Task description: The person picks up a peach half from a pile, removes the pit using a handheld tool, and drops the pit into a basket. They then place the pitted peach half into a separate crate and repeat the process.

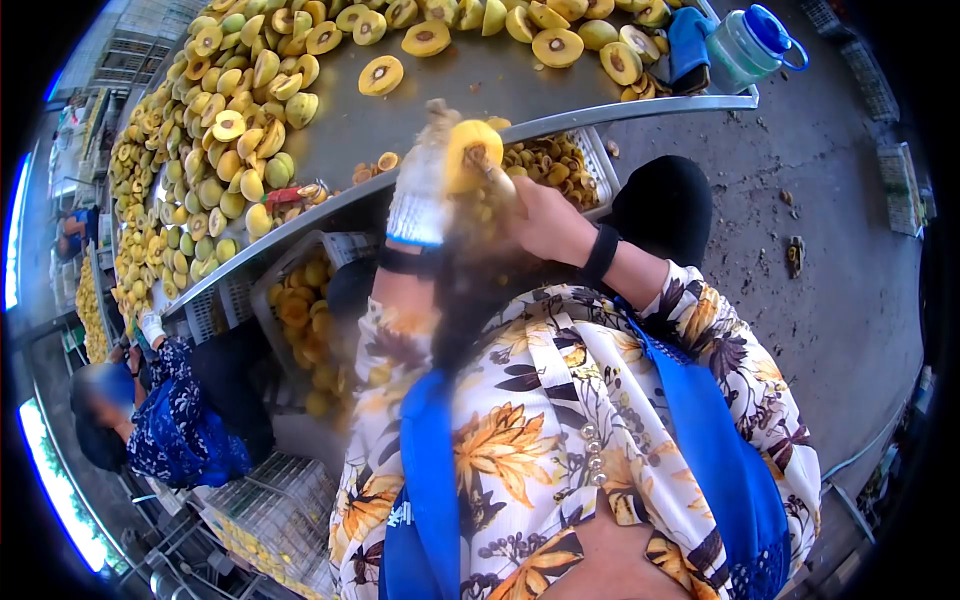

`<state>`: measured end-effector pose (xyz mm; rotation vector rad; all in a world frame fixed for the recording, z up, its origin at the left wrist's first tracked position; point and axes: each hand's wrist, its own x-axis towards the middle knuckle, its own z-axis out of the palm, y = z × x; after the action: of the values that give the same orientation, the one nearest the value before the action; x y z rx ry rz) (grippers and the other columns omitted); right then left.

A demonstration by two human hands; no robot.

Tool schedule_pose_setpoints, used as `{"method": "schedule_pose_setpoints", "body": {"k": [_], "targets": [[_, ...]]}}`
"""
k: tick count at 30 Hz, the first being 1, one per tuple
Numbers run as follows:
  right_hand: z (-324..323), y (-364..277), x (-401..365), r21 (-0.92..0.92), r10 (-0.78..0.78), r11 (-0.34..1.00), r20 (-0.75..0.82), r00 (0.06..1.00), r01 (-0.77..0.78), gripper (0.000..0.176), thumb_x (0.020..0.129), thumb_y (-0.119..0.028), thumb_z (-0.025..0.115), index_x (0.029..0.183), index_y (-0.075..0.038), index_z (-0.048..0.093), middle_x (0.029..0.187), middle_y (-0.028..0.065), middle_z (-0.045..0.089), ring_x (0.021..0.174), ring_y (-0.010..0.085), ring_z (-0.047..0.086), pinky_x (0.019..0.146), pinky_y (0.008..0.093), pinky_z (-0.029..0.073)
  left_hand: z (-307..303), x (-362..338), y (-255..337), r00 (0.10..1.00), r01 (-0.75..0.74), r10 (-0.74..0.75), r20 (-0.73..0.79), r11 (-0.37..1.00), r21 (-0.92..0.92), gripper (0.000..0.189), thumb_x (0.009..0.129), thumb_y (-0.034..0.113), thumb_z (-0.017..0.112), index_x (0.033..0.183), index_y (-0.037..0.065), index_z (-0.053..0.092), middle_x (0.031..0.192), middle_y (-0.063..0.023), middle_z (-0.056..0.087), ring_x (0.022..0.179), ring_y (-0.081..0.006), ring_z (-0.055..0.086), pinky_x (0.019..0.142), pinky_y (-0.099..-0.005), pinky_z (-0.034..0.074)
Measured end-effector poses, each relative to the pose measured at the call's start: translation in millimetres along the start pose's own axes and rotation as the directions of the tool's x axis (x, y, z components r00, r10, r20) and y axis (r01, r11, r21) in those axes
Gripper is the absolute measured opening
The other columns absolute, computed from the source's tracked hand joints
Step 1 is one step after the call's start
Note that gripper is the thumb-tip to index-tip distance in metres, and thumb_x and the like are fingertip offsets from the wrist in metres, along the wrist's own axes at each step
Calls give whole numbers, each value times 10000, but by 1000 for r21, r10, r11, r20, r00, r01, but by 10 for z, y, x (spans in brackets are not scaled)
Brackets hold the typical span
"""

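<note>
My left hand (422, 192), in a white knitted glove, grips a yellow peach half (472, 143) near the table's front edge, its cut face turned toward my right hand. My bare right hand (548, 218) is closed around a small pale-handled tool (499, 184). The tool's far end meets the middle of the cut face; blur hides its exact shape. Beneath my hands, a crate (604, 180) holds small brownish-yellow pieces. Ahead on the metal table, more cut peach halves (380, 75) lie with stones showing.
A heap of peach halves (230, 125) covers the table's left and far parts. A water bottle (745, 45) and a blue cloth (688, 45) are at its right end. A crate of peeled-looking fruit (305, 310) stands by my left leg. A co-worker (175, 410) sits at left.
</note>
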<state>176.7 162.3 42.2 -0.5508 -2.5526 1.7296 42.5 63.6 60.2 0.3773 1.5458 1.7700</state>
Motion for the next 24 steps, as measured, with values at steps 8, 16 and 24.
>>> {"method": "schedule_pose_setpoints", "body": {"k": [8,16,24], "targets": [[255,-80,23,382,156,905,112,981,-188,125,849,-95,460,936,-16,503,622,37,547,387,99,465,337,237,361,150,23,-254,897,-107,-81,-435,914,-390,396,849,432,594,987,65,541,842,-71,576,723,-191,578,587,-317,503],[353,-100,45,457,248,800,337,908,-388,216,823,-88,462,1022,-18,414,576,32,478,381,113,448,332,264,362,111,35,-213,920,-23,-104,-378,948,-317,369,837,440,599,915,80,573,768,-42,571,665,-159,560,548,-288,472],[245,-145,-24,718,72,422,582,810,-554,139,849,-82,504,972,-80,439,592,-34,394,412,58,348,337,209,267,29,60,-169,912,122,-221,-345,950,-288,388,828,473,599,890,90,587,710,-28,549,573,-135,526,500,-259,434]]}}
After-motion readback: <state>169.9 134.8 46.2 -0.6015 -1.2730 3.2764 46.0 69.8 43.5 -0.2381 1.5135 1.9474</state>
